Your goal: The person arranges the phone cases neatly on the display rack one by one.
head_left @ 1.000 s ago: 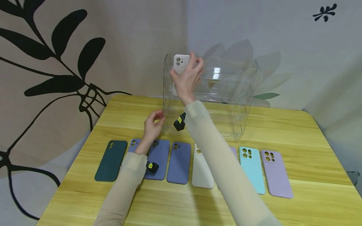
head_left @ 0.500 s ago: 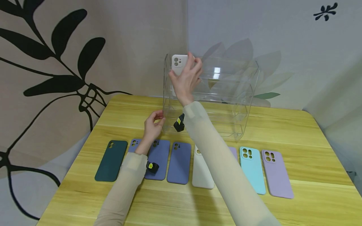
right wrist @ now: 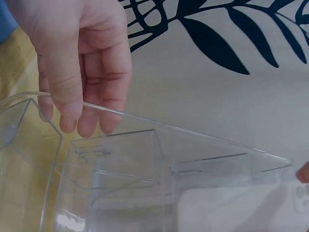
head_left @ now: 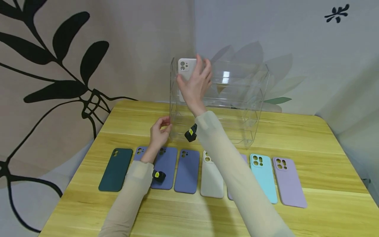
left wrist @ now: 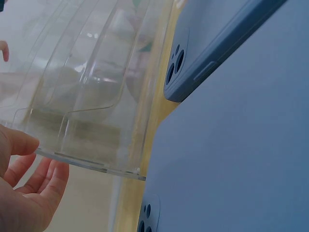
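Note:
A clear plastic tiered display rack (head_left: 250, 131) stands at the back of the table. With thumb and fingers spread over its face, my right hand (head_left: 196, 87) holds a white phone case (head_left: 184, 70) upright on the top tier, at the left end. Part of that case is hidden behind the hand. Lower down, my left hand (head_left: 159, 133) pinches the rack's left side panel; in the left wrist view the thumb and fingers of the left hand (left wrist: 34, 186) lie on either side of its edge. The right wrist view shows the white case (right wrist: 227, 208) through the clear panel.
Phone cases lie in a row before the rack: dark green (head_left: 116, 169), several blue ones such as this blue case (head_left: 187, 171), a white case (head_left: 211, 179), a turquoise case (head_left: 263, 177) and a lilac case (head_left: 289, 182). My right forearm covers another lilac case. A wall stands behind.
The white case and my right hand have shifted slightly left, bringing the case closer to the rack's left side panel. My left hand keeps its place on the rack.

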Tool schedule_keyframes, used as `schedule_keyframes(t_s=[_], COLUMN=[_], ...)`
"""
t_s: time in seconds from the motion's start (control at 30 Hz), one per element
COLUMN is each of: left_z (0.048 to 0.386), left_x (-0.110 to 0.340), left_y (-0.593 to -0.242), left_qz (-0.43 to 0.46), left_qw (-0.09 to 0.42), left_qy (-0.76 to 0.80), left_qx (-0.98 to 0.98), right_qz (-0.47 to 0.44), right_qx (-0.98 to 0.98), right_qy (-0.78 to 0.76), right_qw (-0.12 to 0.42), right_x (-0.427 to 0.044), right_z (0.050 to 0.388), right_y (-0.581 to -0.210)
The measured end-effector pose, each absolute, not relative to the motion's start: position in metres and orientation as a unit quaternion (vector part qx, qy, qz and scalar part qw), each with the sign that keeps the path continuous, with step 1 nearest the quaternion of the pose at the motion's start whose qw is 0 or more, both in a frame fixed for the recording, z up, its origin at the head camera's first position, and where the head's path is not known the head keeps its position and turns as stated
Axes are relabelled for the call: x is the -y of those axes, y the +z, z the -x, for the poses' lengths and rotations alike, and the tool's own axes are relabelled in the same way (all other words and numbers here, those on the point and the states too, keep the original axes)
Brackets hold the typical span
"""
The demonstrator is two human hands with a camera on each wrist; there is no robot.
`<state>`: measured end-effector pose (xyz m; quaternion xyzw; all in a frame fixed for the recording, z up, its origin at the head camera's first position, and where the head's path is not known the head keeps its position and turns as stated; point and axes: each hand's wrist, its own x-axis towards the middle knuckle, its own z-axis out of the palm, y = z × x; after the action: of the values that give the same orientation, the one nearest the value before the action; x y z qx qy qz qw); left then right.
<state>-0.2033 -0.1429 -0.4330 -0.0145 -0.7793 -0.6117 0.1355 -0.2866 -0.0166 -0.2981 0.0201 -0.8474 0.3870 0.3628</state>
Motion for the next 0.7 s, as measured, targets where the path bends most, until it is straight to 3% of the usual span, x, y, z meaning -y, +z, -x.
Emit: schedule_keyframes(t_s=[0.4, 0.7], left_z=[0.202, 0.184], left_x=[0.144, 0.134], left_y=[-0.43, -0.399], left_qz=[0.009, 0.014], left_qw=[0.135, 0.135], left_qy=[-0.613, -0.611], left_qx=[0.779, 0.78], right_qz=[-0.075, -0.091], right_qx=[0.814, 0.803], right_qy=[0.424, 0.446], right_qw=[0.39, 0.385], right_x=[-0.008, -0.023], right_z=[0.264, 0.244], right_y=[-0.291, -0.289])
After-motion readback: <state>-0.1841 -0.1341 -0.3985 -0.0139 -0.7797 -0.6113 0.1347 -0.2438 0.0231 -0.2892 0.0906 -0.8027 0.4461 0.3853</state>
